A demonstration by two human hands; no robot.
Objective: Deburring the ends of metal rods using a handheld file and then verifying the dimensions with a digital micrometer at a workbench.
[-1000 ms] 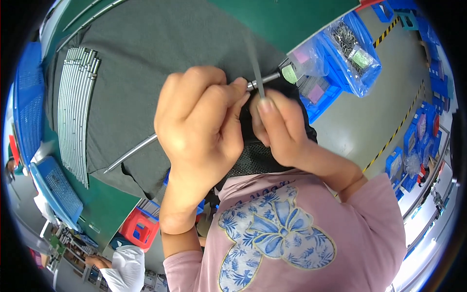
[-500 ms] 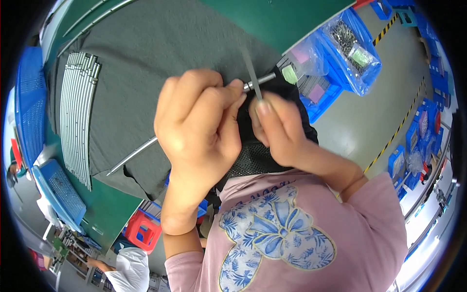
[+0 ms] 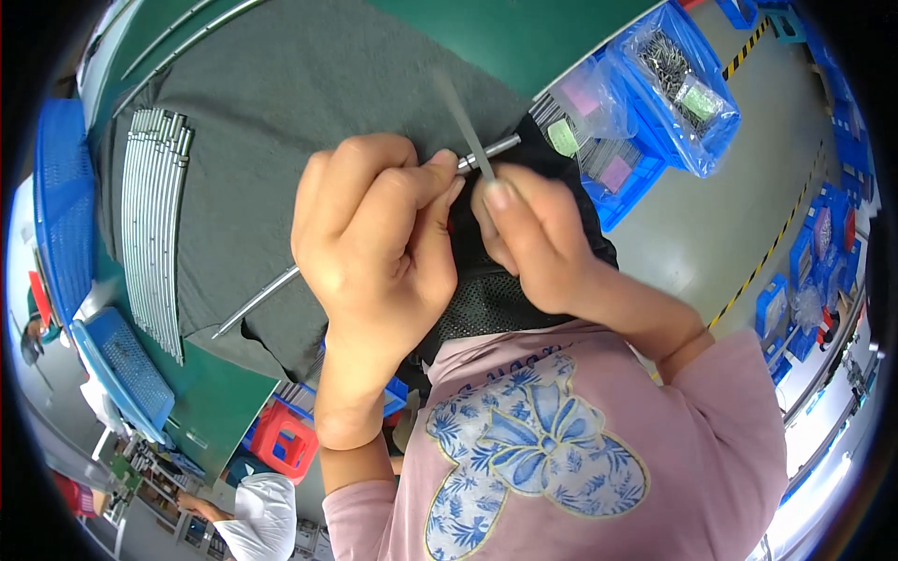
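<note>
My left hand (image 3: 374,234) is closed around a slender silver metal rod (image 3: 256,301), which runs from the lower left through the fist. The rod's stepped end (image 3: 505,145) sticks out past my thumb and forefinger. My right hand (image 3: 533,234) pinches a thin flat grey strip that looks like a file (image 3: 460,114). It lies across the rod just beyond my left fingertips, its far part blurred by motion. At the left, a row of similar silver rods (image 3: 150,229) rests side by side on a dark grey cloth (image 3: 281,103).
A green table (image 3: 510,37) lies under the cloth. Beyond its right edge stand blue bins (image 3: 697,154), one with small metal parts in a plastic bag. Blue baskets (image 3: 122,360) line the left side, and a red stool (image 3: 285,444) is below. A person in white (image 3: 262,519) is at lower left.
The file has shifted slightly left along with my right hand and still crosses the rod. My left hand keeps its grip, and the view has shifted a little.
</note>
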